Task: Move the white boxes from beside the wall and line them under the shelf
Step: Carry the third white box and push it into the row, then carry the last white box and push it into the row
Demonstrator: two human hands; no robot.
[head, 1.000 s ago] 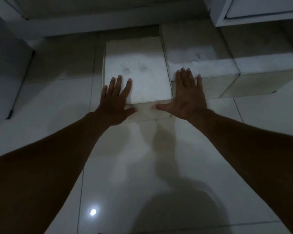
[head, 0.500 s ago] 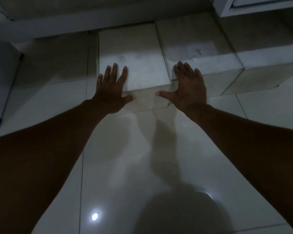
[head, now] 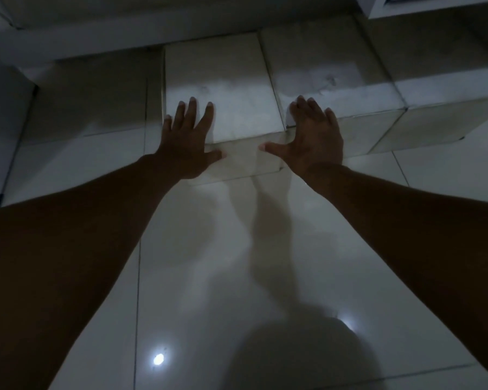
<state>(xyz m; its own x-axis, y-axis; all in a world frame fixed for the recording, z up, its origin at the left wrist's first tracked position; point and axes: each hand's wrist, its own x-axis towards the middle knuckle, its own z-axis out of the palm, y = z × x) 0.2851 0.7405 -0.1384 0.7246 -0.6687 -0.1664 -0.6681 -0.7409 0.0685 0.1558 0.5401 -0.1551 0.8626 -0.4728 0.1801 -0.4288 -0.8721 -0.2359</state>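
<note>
On the far left a dark cabinet side (head: 0, 130) stands on the glossy tiled floor (head: 265, 263), and bare floor lies between it and the row of boxes.

The left hand (head: 188, 144) lies flat with its fingers spread on the near left corner of the box (head: 223, 88) being placed, thumb out along the front edge. It holds nothing; it only presses. This box sits under the shelf edge (head: 124, 43), its right side touching the next box (head: 321, 74).

The right hand (head: 313, 136) is also spread flat, fingers lying over the seam between the 2 boxes, thumb pointing toward the left hand. It grips nothing either.

Further right a third box (head: 448, 88) continues the row, below a white cabinet corner (head: 406, 8).

The step looks like the last push to seat the box. Its front face appears to stick out a little nearer than its neighbour's, so an even push from both palms, low on the front face, should bring the fronts level. Pushing harder on 1 side would likely twist it. Keeping the right fingers clear of the seam avoids a pinch. How deep the back goes I cannot tell in the dim light.
</note>
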